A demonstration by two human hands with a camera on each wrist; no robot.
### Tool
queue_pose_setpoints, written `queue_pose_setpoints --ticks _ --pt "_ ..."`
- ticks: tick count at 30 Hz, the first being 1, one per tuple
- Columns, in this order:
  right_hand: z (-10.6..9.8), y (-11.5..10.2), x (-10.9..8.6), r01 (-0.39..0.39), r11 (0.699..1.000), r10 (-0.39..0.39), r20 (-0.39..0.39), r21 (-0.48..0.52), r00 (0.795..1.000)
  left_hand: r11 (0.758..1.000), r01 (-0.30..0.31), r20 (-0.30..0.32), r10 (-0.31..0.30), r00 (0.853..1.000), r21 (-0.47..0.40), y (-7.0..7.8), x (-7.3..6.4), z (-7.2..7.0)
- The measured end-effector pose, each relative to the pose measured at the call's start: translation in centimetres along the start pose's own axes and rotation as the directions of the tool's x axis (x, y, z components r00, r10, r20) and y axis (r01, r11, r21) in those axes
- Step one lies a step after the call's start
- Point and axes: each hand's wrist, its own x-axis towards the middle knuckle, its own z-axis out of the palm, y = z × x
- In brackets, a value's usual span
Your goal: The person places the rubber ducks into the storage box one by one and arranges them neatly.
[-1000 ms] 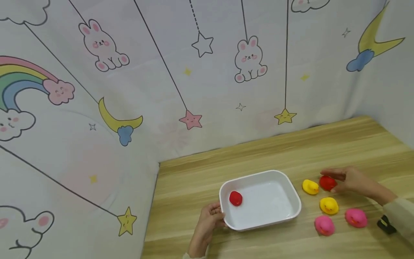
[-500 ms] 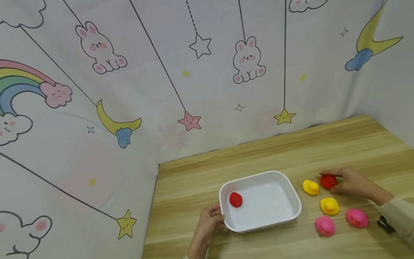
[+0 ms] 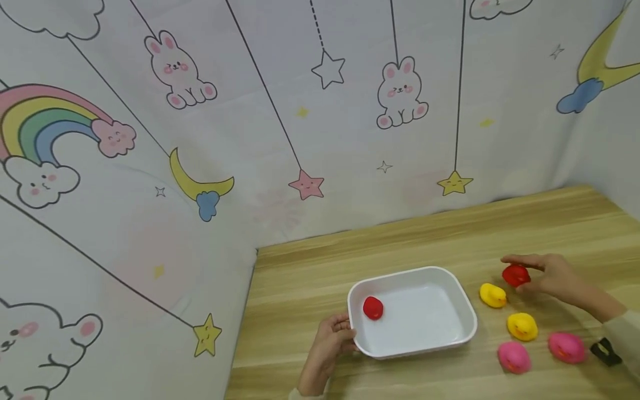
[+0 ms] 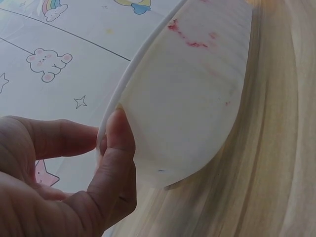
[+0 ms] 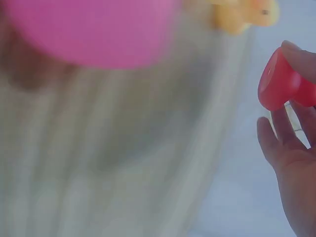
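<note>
My left hand (image 3: 330,341) pinches the left rim of a white rectangular tray (image 3: 425,347); the left wrist view shows thumb and fingers on either side of the rim, with faint red smears on the tray's outer wall (image 4: 197,98). A red rubber duck (image 3: 373,308) lies inside, near the tray's left end. To the right of the tray my right hand (image 3: 557,280) holds a second red rubber duck (image 3: 516,275) between thumb and fingers. In the right wrist view this duck (image 5: 279,81) is raised in the fingers.
Two yellow rubber ducks (image 3: 493,295) and two pink ones (image 3: 514,356) sit right of the tray on the wooden table (image 3: 295,289). A small black object (image 3: 606,351) lies near the right sleeve. A printed cloth (image 3: 350,139) hangs behind the table.
The right hand has gripped the red duck and shifted it slightly away from the yellow duck. The left hand stays on the tray rim. The head view has turned a little.
</note>
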Motion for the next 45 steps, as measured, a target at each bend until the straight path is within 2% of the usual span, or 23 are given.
queue_pose_setpoints --ticks 7,16,27,31,36,40,45 --pt "-1.0 -2.0 0.9 0.043 0.994 -0.043 -0.001 0.096 0.999 1.000 -0.008 -0.006 0.008 1.000 0.008 0.3 0.1 0.1" --pt "-1.4 -4.7 1.9 0.091 0.988 -0.093 0.005 0.124 0.996 1.000 0.001 -0.006 -0.001 1.000 0.007 -0.2 -0.1 0.0" --pt "-1.4 -9.3 4.6 0.073 0.986 -0.084 0.071 0.152 0.994 1.000 -0.022 -0.008 0.022 1.000 0.010 0.1 -0.2 -0.1" --pt "-1.1 -10.6 5.7 0.083 0.983 -0.100 0.101 0.164 0.990 1.000 -0.022 -0.003 0.022 1.000 0.022 0.0 -0.3 -0.2" --pt "-0.2 -12.3 7.2 0.134 0.977 -0.153 0.108 0.167 0.982 0.999 -0.022 -0.015 0.023 1.000 0.029 0.0 -0.3 -0.3" --pt "0.9 -13.8 8.2 0.167 0.959 -0.191 0.087 0.229 0.978 0.999 -0.023 -0.023 0.024 0.999 0.029 -0.1 -0.3 -0.3" --pt "2.5 -15.4 9.1 0.191 0.933 -0.234 0.111 0.305 0.966 0.999 -0.022 -0.033 0.023 0.999 0.039 0.0 -0.4 -0.3"
